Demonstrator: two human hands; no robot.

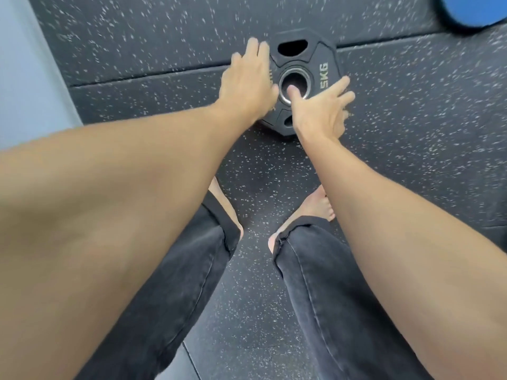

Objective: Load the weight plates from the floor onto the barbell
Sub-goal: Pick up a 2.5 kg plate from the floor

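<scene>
1. A black weight plate (304,78) marked "5KG" is lying flat on the speckled rubber floor (411,133), across a seam between two mats, just ahead of the person's bare feet (319,205)
2. The left hand (248,78) is resting over the plate's left edge, fingers straight and together, gripping nothing
3. The right hand (319,111) is reaching over the plate's near right part, fingers spread and relaxed, thumb pointing into the steel-ringed centre hole (295,85); whether it is touching the plate is unclear
4. A blue round object (474,8) is sitting at the top right corner, well apart from the plate
5. Dark jeans (175,283) are covering both legs
</scene>
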